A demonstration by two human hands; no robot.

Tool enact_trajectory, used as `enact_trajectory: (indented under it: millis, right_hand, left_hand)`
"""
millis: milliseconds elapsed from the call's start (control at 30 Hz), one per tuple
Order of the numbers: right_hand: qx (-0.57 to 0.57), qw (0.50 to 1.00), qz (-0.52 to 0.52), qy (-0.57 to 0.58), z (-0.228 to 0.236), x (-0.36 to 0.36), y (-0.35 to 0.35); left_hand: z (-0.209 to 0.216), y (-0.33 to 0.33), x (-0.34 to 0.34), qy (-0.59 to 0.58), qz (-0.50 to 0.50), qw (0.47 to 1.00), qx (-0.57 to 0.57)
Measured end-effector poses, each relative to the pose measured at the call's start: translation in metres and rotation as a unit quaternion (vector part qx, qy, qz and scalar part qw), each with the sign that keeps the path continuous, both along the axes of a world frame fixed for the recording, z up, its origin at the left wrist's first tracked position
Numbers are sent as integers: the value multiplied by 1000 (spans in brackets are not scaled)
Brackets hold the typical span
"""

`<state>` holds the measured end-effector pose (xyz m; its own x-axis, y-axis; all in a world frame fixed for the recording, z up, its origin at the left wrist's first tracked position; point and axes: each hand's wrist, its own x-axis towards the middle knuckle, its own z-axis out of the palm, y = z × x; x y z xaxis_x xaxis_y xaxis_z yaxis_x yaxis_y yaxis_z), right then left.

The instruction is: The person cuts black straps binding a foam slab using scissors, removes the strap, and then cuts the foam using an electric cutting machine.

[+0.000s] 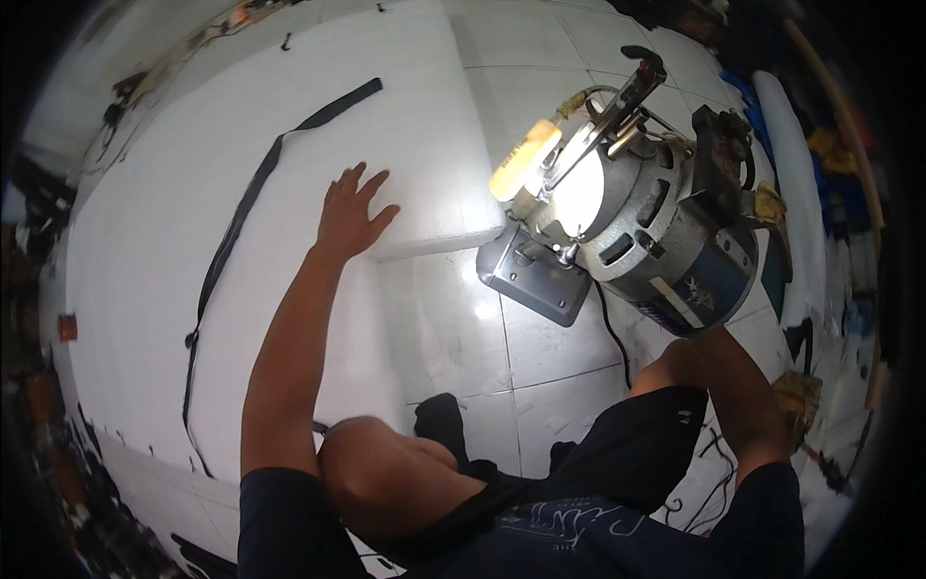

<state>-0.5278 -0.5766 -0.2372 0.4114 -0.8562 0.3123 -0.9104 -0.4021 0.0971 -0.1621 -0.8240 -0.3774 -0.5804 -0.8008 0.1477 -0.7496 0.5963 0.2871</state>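
One left hand [355,220] over white slab [424,135], machine [641,217] to right

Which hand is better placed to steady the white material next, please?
Probably the left hand: it is spread open over the white material, while the right hand is hidden behind the grey machine.

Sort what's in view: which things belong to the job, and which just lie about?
Seemingly in use:
- white sheet material, under the spread left hand
- motorised machine, right arm reaching to it, hand hidden

Seemingly lying about:
- dark strip, atop the white material
- white roll, far right
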Motion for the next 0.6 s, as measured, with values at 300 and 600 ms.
enact_trajectory:
  millis: [300,600]
  right_hand:
    - [169,934,-214,-232,0,75,15]
    - [225,828,-360,-366,-11,123,35]
  left_hand:
    - [-33,-18,-91,-40,-99,994,-30]
    - [-59,-14,-101,2,-101,995,-23]
